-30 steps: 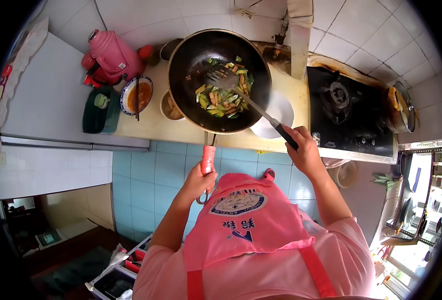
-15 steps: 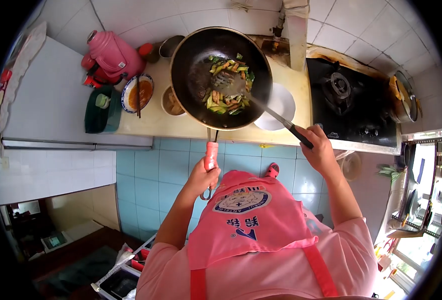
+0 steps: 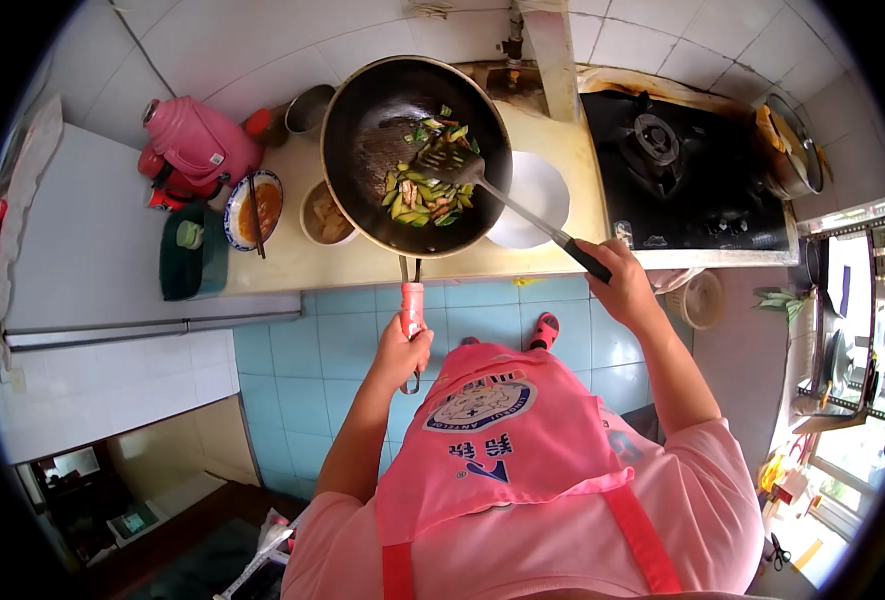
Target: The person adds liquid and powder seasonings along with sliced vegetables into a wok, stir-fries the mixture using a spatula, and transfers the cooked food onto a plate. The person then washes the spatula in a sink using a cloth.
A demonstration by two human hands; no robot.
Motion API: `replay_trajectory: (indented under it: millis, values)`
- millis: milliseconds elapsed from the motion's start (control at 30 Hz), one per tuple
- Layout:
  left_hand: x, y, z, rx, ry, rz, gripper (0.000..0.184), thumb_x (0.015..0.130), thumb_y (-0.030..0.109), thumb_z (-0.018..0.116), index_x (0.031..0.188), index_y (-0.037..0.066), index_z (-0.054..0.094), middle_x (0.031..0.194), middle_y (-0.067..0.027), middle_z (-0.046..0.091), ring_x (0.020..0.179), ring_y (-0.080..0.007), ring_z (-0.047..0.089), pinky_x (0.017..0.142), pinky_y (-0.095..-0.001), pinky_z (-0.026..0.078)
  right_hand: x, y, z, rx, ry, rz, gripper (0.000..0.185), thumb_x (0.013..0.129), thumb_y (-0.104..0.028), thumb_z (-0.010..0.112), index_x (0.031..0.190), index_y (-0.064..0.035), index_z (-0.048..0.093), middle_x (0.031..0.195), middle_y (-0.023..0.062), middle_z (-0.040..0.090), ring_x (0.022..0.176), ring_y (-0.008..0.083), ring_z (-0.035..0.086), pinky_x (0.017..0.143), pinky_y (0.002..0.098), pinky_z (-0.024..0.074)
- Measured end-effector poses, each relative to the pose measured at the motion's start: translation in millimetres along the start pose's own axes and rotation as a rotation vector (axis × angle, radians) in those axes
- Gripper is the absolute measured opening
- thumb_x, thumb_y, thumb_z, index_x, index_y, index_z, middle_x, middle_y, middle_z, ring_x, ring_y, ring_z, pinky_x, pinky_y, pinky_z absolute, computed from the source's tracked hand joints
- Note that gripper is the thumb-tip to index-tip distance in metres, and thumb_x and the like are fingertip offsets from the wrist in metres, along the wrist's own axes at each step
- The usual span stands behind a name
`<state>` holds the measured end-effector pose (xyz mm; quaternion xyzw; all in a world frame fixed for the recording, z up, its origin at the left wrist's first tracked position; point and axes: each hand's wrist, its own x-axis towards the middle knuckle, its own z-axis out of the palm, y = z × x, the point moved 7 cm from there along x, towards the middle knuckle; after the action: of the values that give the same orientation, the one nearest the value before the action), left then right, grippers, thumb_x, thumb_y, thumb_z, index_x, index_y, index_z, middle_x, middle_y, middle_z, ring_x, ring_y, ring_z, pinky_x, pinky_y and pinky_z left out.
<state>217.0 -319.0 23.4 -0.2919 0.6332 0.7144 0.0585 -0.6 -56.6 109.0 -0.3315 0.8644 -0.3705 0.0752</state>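
Note:
My left hand [image 3: 403,350] is wrapped round the pink handle of a dark wok [image 3: 362,150], which is held over the counter away from the stove. Inside the wok lies a stir-fry of green vegetable slices and brownish pieces [image 3: 417,203]. My right hand [image 3: 619,285] grips the black handle of a slotted spatula [image 3: 522,212]. The spatula's slotted blade is in the wok, touching the food near its middle. A white plate [image 3: 537,205] sits on the counter, partly hidden beneath the wok's right side and the spatula.
Left of the wok stand a bowl of pale pieces [image 3: 328,215], a sauce bowl with chopsticks [image 3: 270,205], a green bin [image 3: 212,262], a pink thermos [image 3: 202,140] and a metal cup [image 3: 309,108]. On the right are a black gas stove [image 3: 692,200] and a pot [image 3: 792,160].
The spatula's blade has shifted within the wok, and the food is gathered into a more compact heap. The whole view has moved a little. Both hands keep their grips.

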Motion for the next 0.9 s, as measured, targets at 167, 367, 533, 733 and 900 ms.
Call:
replay_trajectory:
  millis: [167,367,533,733,900]
  values:
    - [8.8,-9.8,3.5,0.066,0.016,0.002,0.014,0.087,0.002,0.055,0.091,0.005,0.041,0.059,-0.0019,0.048,0.042,-0.0102,0.047,0.04,-0.0272,0.038,30.7,6.9,5.1,0.02,0.116,-0.029,0.049,0.074,0.001,0.064,0.121,-0.0112,0.061,0.094,0.0158,0.058,0.083,0.0348,0.06,0.075,0.0389,0.0493]
    - [18.1,-11.5,12.6,0.075,0.001,0.011,0.014,0.088,0.003,0.055,0.09,0.005,0.042,0.06,-0.0018,0.048,0.042,-0.0102,0.047,0.04,-0.0266,0.038,12.0,38.0,17.6,0.044,0.036,0.075,0.05,0.073,0.001,0.063,0.121,-0.0116,0.061,0.094,0.0144,0.059,0.084,0.0328,0.06,0.075,0.0374,0.0493]
    - [32.2,-17.3,16.9,0.125,0.027,0.009,0.014,0.087,0.001,0.054,0.092,0.004,0.041,0.062,-0.0027,0.048,0.041,-0.0112,0.046,0.039,-0.0273,0.039,-20.5,48.2,9.3,0.101,-0.029,0.139,0.052,0.071,0.003,0.064,0.121,-0.0107,0.062,0.092,0.0134,0.058,0.081,0.0296,0.06,0.074,0.0357,0.0489]
    - [45.7,-28.7,15.9,0.209,0.049,0.068,0.014,0.086,0.001,0.055,0.092,0.004,0.043,0.062,-0.0025,0.049,0.042,-0.0105,0.046,0.039,-0.0267,0.039,-3.1,37.3,9.7,0.146,0.069,0.086,0.051,0.07,0.003,0.065,0.12,-0.0094,0.062,0.091,0.0133,0.057,0.081,0.0303,0.059,0.072,0.0363,0.0485]
    - [54.8,-34.7,11.0,0.292,0.058,0.09,0.016,0.086,0.003,0.058,0.093,0.004,0.044,0.064,-0.0025,0.051,0.044,-0.0102,0.049,0.04,-0.0258,0.04,6.9,46.7,23.6,0.169,0.068,0.061,0.052,0.069,0.004,0.063,0.119,-0.0102,0.062,0.091,0.0134,0.057,0.081,0.0314,0.059,0.072,0.0374,0.0485]
